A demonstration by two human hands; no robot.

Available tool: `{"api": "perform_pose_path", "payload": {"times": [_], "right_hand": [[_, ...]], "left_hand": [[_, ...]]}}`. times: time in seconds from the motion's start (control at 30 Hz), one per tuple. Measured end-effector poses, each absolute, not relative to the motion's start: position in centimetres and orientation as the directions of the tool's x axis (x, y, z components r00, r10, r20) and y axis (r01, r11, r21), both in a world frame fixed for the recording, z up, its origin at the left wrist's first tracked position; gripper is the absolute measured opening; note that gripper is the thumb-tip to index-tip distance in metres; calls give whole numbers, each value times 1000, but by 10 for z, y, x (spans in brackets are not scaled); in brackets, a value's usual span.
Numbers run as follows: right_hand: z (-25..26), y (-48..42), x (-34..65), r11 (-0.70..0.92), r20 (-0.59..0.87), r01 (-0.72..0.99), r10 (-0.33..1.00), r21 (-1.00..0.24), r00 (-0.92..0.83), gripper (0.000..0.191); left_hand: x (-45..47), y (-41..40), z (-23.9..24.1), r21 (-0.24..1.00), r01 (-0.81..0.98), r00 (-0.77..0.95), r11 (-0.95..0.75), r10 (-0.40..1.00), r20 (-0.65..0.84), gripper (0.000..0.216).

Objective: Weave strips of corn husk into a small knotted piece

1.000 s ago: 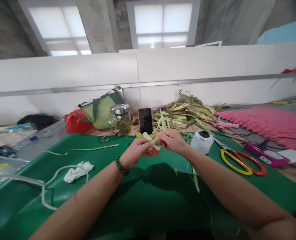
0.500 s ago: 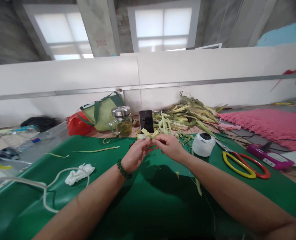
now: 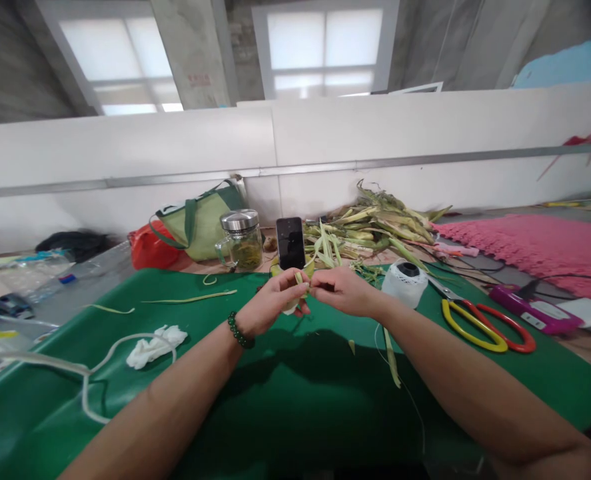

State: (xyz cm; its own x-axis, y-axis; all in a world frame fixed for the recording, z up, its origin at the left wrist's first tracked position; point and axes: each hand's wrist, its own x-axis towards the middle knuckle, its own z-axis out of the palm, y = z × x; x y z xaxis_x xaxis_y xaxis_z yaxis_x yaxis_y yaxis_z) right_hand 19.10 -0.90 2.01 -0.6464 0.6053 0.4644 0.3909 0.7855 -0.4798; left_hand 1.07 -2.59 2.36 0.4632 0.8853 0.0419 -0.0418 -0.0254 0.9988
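My left hand (image 3: 274,300), with a dark green bead bracelet on its wrist, is closed on a pale green leaf strip (image 3: 299,277) that shows between thumb and forefinger. A whitish end pokes out under its fingers. Close beside it, my right hand (image 3: 344,291) pinches with thumb and forefinger; what lies in the pinch is too small to make out. Both hands are raised over the green mat (image 3: 295,400), fingertips nearly meeting. Just behind them stands an upright phone (image 3: 291,241). A white thread spool (image 3: 405,285) sits beyond my right forearm.
Scissors (image 3: 490,327) with yellow and red handles lie at right, near a purple power strip (image 3: 538,310). Behind are a heap of leaves (image 3: 380,220), a glass jar (image 3: 242,243) and a green bag (image 3: 200,223). A tissue (image 3: 155,347) and white cord (image 3: 86,393) lie left.
The leaf ends that stuck up above my fingers now show only as a short strip in my left hand. My hands have turned slightly; the view has shifted a little.
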Motion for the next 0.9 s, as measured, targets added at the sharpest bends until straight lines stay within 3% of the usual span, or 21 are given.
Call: {"api": "perform_pose_path", "payload": {"times": [0.2, 0.4, 0.67, 0.9], "right_hand": [[18, -7, 191, 790, 461, 425, 607, -442, -648, 18], [26, -8, 197, 737, 389, 372, 635, -565, -667, 16], [33, -9, 200, 569, 317, 402, 780, -717, -540, 33], [18, -4, 191, 703, 408, 446, 696, -554, -591, 32]], "left_hand": [[13, -22, 17, 999, -30, 409, 34, 912, -19, 27], [7, -18, 23, 999, 46, 368, -10, 930, -8, 18], [3, -13, 22, 997, -73, 370, 30, 929, -1, 34], [5, -17, 21, 996, -73, 411, 41, 912, -8, 40]]}}
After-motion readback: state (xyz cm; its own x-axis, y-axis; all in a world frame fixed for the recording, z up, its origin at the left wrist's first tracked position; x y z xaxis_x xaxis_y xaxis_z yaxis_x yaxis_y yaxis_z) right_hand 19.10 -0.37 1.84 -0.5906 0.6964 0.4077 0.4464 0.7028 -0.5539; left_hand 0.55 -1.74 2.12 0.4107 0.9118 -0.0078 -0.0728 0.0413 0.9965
